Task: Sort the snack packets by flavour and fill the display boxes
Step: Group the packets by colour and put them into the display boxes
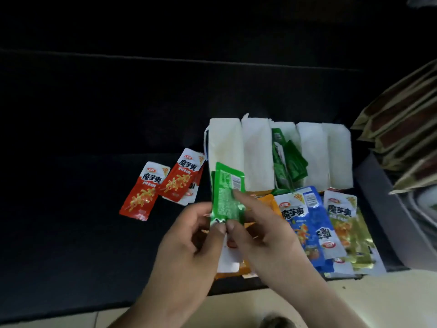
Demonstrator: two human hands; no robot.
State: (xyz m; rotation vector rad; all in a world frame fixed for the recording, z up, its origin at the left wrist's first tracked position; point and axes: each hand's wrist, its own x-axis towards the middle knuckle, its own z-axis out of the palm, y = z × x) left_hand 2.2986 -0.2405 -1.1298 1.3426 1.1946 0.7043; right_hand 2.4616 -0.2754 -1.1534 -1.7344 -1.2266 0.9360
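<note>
While the left hand (189, 235) and right hand (267, 235) pinch a green foil snack packet (227, 195) at its lower end with curled fingers, it is held upright before the white cardboard display box (257, 150), whose middle compartment holds more green packets (289, 162); red packets (151, 188) lie to the left.

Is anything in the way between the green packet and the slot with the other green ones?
Nothing visible does. The left hand and right hand hold the green packet up, and the green slot is open on top.
</note>
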